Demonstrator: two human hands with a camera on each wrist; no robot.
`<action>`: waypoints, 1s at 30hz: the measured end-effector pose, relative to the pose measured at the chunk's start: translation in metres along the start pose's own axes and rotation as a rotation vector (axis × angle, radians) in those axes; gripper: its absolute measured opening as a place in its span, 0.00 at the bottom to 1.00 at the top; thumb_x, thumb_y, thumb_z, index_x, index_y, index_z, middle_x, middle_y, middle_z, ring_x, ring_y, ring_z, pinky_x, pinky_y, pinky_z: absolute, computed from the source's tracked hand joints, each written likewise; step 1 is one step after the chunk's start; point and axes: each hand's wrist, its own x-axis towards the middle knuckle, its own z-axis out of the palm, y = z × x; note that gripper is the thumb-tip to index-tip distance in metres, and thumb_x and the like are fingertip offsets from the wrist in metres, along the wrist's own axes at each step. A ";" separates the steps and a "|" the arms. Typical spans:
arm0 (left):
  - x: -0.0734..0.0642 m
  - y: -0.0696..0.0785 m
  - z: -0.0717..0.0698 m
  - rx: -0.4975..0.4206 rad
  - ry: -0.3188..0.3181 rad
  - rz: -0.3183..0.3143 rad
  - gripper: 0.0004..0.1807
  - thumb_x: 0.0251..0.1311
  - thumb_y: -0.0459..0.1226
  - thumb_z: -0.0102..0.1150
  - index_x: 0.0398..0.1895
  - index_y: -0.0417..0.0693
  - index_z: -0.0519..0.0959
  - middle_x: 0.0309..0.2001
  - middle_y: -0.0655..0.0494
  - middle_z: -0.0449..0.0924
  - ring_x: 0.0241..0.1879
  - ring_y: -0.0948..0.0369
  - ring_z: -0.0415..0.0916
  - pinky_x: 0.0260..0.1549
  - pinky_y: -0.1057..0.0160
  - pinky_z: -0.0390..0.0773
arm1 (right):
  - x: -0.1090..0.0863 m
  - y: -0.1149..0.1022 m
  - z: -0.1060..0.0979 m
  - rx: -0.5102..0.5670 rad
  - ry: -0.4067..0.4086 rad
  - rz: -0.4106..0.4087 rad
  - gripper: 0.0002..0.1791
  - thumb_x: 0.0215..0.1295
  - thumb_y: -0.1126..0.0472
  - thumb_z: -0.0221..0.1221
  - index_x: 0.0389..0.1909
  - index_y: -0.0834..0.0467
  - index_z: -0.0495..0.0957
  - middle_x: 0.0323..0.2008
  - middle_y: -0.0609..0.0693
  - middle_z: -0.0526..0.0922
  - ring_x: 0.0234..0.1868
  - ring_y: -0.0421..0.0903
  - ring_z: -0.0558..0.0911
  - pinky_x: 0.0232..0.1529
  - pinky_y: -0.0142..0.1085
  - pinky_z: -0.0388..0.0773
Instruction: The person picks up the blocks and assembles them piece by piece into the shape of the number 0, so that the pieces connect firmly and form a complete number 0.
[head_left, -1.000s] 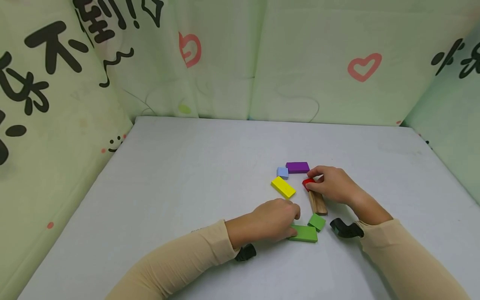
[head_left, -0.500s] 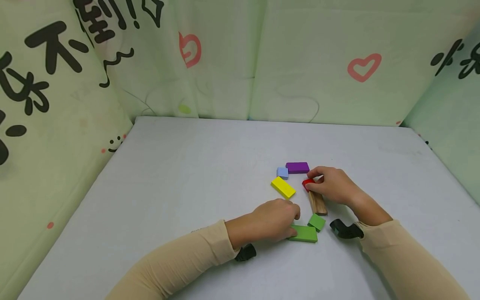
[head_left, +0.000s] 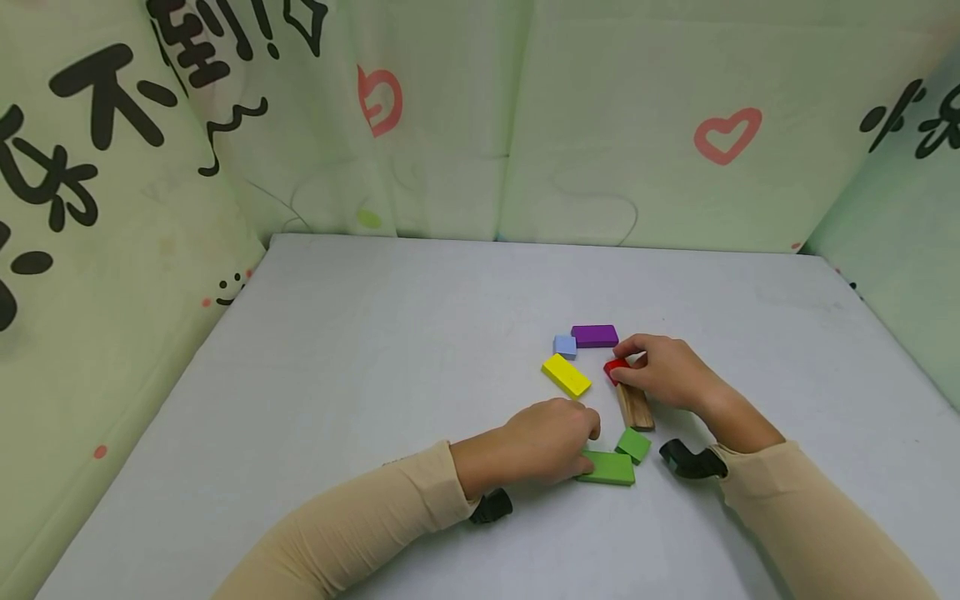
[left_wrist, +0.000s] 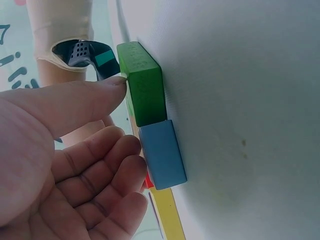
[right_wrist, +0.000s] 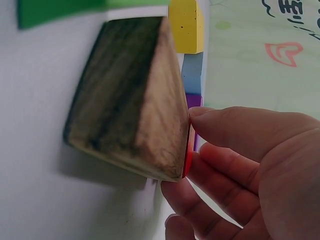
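In the head view my left hand (head_left: 551, 437) is low over the table, its thumb at the left end of a flat green block (head_left: 611, 469). The left wrist view shows loosely curled fingers beside a blue block (left_wrist: 162, 155), which the hand hides from the head camera. Farther right, my right hand (head_left: 663, 371) pinches a small red block (head_left: 612, 367) between thumb and fingers. A brown wooden block (head_left: 636, 408) adjoins the red one and fills much of the right wrist view. Between the brown and flat green blocks lies a small green block (head_left: 633, 445).
A yellow block (head_left: 566, 375), a light blue block (head_left: 565, 347) and a purple block (head_left: 595, 337) complete the far left curve of a rough ring on the white table (head_left: 360, 350). Printed pale green curtains (head_left: 615, 108) enclose the table. Black wrist cameras (head_left: 690, 460) hang below both cuffs.
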 end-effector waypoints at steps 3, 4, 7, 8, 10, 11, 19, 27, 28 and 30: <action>0.000 0.000 0.000 -0.001 0.000 -0.001 0.18 0.60 0.46 0.71 0.51 0.53 0.82 0.43 0.65 0.81 0.41 0.68 0.75 0.42 0.73 0.75 | 0.000 0.001 0.001 0.000 0.002 0.001 0.22 0.67 0.55 0.64 0.54 0.66 0.78 0.48 0.64 0.82 0.46 0.60 0.80 0.43 0.49 0.81; 0.000 0.000 0.000 0.000 0.000 -0.001 0.18 0.60 0.46 0.71 0.51 0.53 0.82 0.43 0.65 0.81 0.41 0.68 0.75 0.42 0.73 0.75 | 0.000 0.001 0.001 0.000 0.004 0.000 0.22 0.67 0.55 0.64 0.54 0.66 0.78 0.48 0.63 0.82 0.46 0.60 0.80 0.43 0.49 0.82; 0.000 0.000 0.001 0.002 0.000 0.001 0.18 0.60 0.46 0.70 0.51 0.53 0.82 0.43 0.65 0.81 0.41 0.68 0.75 0.42 0.73 0.75 | 0.000 0.001 0.002 -0.002 0.008 -0.002 0.21 0.67 0.55 0.64 0.53 0.66 0.78 0.48 0.63 0.82 0.47 0.60 0.80 0.43 0.49 0.82; 0.000 0.000 0.001 0.004 0.000 0.002 0.18 0.60 0.46 0.70 0.51 0.52 0.82 0.43 0.65 0.81 0.41 0.68 0.75 0.42 0.73 0.75 | 0.000 0.001 0.002 -0.002 0.009 -0.002 0.21 0.67 0.55 0.64 0.53 0.66 0.78 0.48 0.63 0.82 0.47 0.60 0.80 0.43 0.48 0.81; 0.000 0.000 0.001 0.004 -0.001 0.001 0.18 0.60 0.46 0.70 0.51 0.52 0.81 0.43 0.65 0.81 0.41 0.68 0.75 0.42 0.73 0.75 | 0.000 0.001 0.002 0.000 0.012 -0.001 0.21 0.67 0.55 0.64 0.53 0.66 0.78 0.48 0.63 0.82 0.47 0.59 0.80 0.43 0.48 0.81; 0.000 0.000 0.000 0.003 -0.001 0.001 0.18 0.60 0.46 0.71 0.51 0.52 0.81 0.43 0.65 0.81 0.41 0.68 0.75 0.42 0.73 0.75 | 0.000 0.001 0.002 0.000 0.012 -0.002 0.21 0.67 0.55 0.63 0.53 0.65 0.78 0.47 0.63 0.82 0.46 0.59 0.80 0.43 0.48 0.81; 0.001 0.000 0.001 0.001 0.000 -0.002 0.18 0.60 0.47 0.71 0.51 0.53 0.81 0.43 0.65 0.81 0.41 0.68 0.75 0.42 0.73 0.75 | -0.001 0.002 0.000 0.004 0.015 -0.005 0.22 0.68 0.54 0.63 0.55 0.64 0.78 0.46 0.61 0.83 0.45 0.57 0.81 0.41 0.46 0.80; 0.001 0.000 0.000 0.009 -0.007 -0.004 0.18 0.61 0.47 0.70 0.51 0.53 0.81 0.43 0.65 0.81 0.41 0.68 0.75 0.42 0.73 0.75 | -0.005 0.002 -0.003 0.009 0.033 -0.008 0.23 0.67 0.54 0.63 0.56 0.64 0.77 0.43 0.60 0.84 0.41 0.54 0.81 0.35 0.40 0.78; 0.001 0.000 0.000 0.010 -0.008 -0.004 0.18 0.61 0.47 0.70 0.50 0.53 0.81 0.43 0.65 0.81 0.41 0.68 0.75 0.42 0.73 0.75 | -0.006 0.002 -0.003 0.006 0.034 -0.007 0.23 0.67 0.54 0.63 0.57 0.64 0.77 0.44 0.61 0.83 0.42 0.55 0.81 0.35 0.40 0.79; 0.001 -0.001 0.000 0.010 -0.007 -0.004 0.17 0.61 0.47 0.70 0.50 0.53 0.81 0.43 0.65 0.80 0.41 0.68 0.75 0.42 0.72 0.75 | -0.007 0.002 -0.003 -0.002 0.036 -0.007 0.23 0.67 0.54 0.63 0.57 0.64 0.76 0.45 0.62 0.83 0.42 0.56 0.81 0.35 0.41 0.80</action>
